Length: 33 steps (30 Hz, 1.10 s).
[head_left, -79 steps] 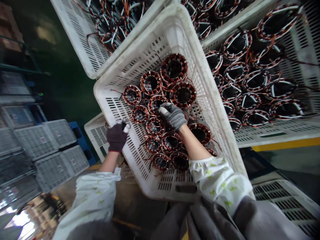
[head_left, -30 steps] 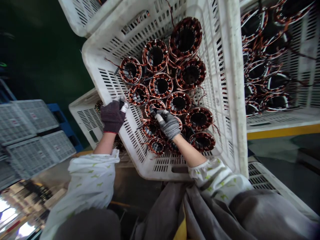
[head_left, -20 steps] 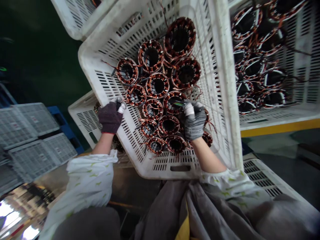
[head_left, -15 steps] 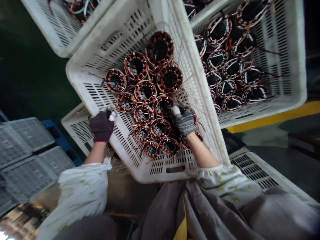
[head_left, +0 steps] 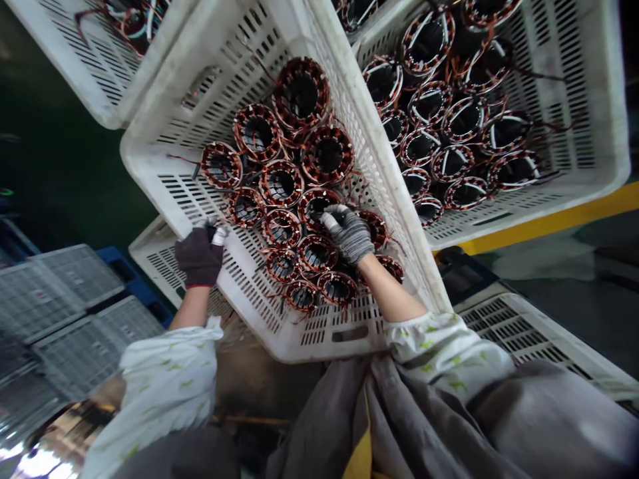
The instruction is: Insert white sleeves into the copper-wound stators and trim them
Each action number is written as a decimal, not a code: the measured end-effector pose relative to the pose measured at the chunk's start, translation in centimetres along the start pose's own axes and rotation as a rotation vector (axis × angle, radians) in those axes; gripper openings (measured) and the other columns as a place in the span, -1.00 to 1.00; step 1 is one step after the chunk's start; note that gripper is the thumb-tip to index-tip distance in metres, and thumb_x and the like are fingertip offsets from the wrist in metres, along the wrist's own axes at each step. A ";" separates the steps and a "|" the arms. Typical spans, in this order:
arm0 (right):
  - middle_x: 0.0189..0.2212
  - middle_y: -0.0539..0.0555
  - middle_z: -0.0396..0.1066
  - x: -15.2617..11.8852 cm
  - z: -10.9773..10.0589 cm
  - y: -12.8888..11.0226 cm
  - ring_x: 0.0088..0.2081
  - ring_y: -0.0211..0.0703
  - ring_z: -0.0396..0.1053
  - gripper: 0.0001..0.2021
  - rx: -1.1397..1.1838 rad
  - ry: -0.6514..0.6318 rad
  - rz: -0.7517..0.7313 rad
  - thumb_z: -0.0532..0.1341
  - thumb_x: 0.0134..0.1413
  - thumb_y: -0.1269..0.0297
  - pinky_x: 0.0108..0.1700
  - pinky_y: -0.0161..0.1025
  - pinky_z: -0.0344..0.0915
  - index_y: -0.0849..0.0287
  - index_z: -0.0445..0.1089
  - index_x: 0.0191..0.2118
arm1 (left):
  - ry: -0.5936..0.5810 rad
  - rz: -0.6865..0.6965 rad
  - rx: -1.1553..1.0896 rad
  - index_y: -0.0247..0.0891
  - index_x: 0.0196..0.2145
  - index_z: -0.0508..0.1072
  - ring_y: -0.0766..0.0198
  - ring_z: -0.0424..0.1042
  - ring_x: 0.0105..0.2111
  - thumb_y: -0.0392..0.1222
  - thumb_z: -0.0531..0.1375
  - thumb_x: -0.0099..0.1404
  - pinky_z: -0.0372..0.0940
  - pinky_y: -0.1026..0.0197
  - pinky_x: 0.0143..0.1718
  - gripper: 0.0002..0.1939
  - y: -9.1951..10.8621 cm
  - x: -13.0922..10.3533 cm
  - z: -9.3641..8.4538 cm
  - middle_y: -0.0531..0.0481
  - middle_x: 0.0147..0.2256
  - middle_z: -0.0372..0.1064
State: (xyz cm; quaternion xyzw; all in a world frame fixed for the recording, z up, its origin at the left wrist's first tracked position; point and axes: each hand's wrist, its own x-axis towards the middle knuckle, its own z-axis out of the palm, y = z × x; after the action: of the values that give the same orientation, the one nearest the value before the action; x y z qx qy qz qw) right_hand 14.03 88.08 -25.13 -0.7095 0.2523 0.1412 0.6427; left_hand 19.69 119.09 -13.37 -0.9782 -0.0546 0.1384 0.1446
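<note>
My left hand (head_left: 200, 254), in a dark glove with white-wrapped fingertips, is closed round the left rim of a white slotted plastic crate (head_left: 294, 346). Inside that crate stand several motor stators (head_left: 280, 184), upright rings wound with copper wire. My right hand (head_left: 349, 233), in a grey striped glove, has its fingers curled over the right edge of one stator (head_left: 312, 205) in the middle of the group. The fingertips reach down at its opening and are partly hidden. Another stator (head_left: 374, 228) sits just right of this hand, partly covered by it.
A second white crate (head_left: 594, 133) with several stators laced in white stands to the right, by a yellow bar (head_left: 539, 225). Another crate (head_left: 97, 70) is at the upper left. Grey stacked crates (head_left: 74, 319) stand on the left, near a blue pallet (head_left: 117, 266).
My right hand has moved left, from the right side of the stator onto its opening. My left hand stays on the crate rim. The whole view has shifted slightly.
</note>
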 end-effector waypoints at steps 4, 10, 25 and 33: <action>-0.22 0.03 0.58 -0.2 -0.5 -1.5 -0.18 -0.07 0.52 -0.73 0.035 -0.031 -0.038 0.26 0.17 0.04 0.04 -0.02 0.45 0.07 0.48 -0.12 | -0.008 -0.003 -0.015 -0.42 0.16 0.40 -0.24 0.48 -0.08 0.27 -0.13 0.43 0.21 -0.17 0.01 -0.26 0.0 0.0 0.0 -0.42 -0.13 0.50; -0.26 0.11 0.56 -5.2 -3.6 -4.6 -0.21 -0.06 0.51 -0.67 0.070 0.116 -0.131 0.15 0.29 -0.05 -0.05 -0.05 0.47 0.12 0.43 -0.16 | -0.030 -0.003 -0.051 -0.44 0.14 0.38 -0.16 0.46 -0.06 0.26 -0.13 0.45 0.15 -0.12 0.03 -0.28 0.1 0.0 0.1 -0.38 -0.06 0.48; -0.25 0.07 0.61 -7.1 -2.0 1.0 -0.23 -0.01 0.54 -0.70 -0.268 -0.291 -0.044 0.25 0.17 0.02 -0.05 0.01 0.47 0.07 0.51 -0.10 | -0.036 0.001 -0.093 -0.45 0.01 0.34 -0.02 0.42 -0.07 0.29 -0.15 0.47 0.11 -0.11 0.04 -0.31 0.3 -0.2 0.5 -0.36 -0.08 0.48; -0.17 0.08 0.61 -8.6 -0.5 3.0 -0.14 -0.02 0.56 -0.64 -0.057 -0.224 0.051 0.27 0.14 0.03 0.05 0.04 0.46 0.12 0.49 -0.04 | -0.057 0.017 -0.057 -0.46 -0.01 0.33 -0.05 0.42 -0.06 0.28 -0.19 0.49 0.13 -0.10 0.04 -0.31 0.6 -0.3 0.1 -0.38 -0.07 0.47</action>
State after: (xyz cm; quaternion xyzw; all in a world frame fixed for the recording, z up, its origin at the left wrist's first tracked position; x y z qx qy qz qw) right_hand 5.21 89.01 -23.03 -0.7007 0.1927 0.2430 0.6425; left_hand 19.40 118.53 -13.61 -0.9780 -0.0544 0.1658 0.1139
